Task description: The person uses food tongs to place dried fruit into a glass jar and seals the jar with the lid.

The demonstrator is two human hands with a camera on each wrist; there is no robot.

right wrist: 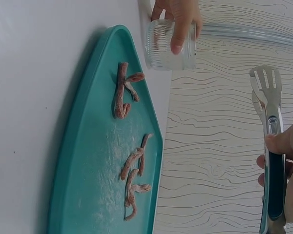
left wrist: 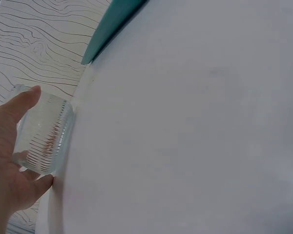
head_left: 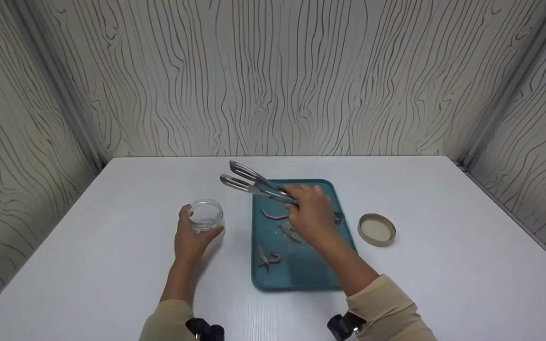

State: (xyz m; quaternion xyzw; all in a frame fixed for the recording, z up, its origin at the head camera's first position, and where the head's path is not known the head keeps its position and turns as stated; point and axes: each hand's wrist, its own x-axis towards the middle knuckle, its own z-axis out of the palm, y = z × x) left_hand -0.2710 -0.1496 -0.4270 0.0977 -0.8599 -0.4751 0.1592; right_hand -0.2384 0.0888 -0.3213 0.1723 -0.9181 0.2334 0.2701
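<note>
My left hand (head_left: 191, 239) grips a clear glass jar (head_left: 206, 210), thumb on one side and fingers round the other. The jar stands left of the tray with its mouth up, its ribbed wall showing a reddish-brown patch in the left wrist view. In my right hand (head_left: 312, 213) is a pair of metal tongs (right wrist: 274, 161), held over the tray. Their slotted tips point left towards the jar, slightly apart with nothing between them. Several powdery reddish-brown strips (right wrist: 121, 92) lie on the teal tray (head_left: 301, 279); my right hand partly hides some in the head view.
Right of the tray, a round lid (head_left: 376, 229) lies on the white table (head_left: 443, 284). Pale powder dusts the tray's floor. Wood-patterned panels (head_left: 273, 80) rise behind the table and at both sides.
</note>
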